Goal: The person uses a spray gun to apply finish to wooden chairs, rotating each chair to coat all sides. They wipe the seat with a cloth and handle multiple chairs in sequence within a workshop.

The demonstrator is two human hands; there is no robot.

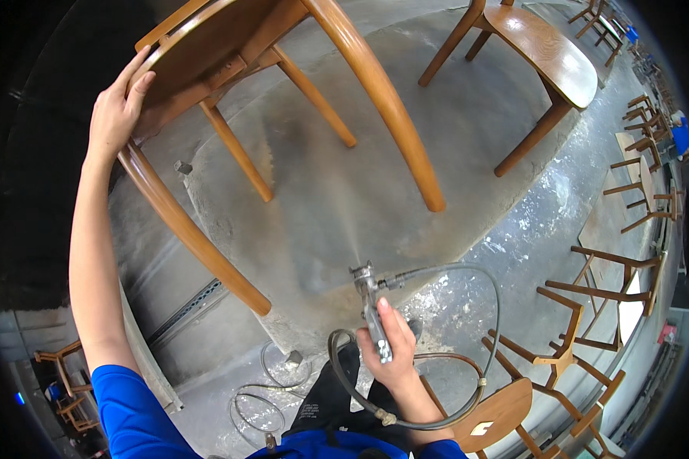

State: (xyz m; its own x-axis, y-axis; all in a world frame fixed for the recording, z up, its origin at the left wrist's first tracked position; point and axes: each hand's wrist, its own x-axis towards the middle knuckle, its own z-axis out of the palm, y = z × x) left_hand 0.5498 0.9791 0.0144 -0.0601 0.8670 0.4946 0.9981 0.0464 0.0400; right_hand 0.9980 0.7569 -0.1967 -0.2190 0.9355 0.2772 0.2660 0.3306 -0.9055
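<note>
My left hand grips the seat rim of a brown wooden chair at the upper left. The chair is tipped so that its seat underside and legs show; its top runs out of the picture. Wrapped in the fingers of my right hand is a metal spray gun, held low in the middle. A pale mist fans from its nozzle toward the chair legs, without the nozzle touching them. A grey hose joins the gun's side and loops around my right forearm.
Another wooden chair stands at the upper right. Several chair frames lie or stand along the right side, and a chair with a rounded panel is beside my right arm. Hose coils lie on the floor at the lower left.
</note>
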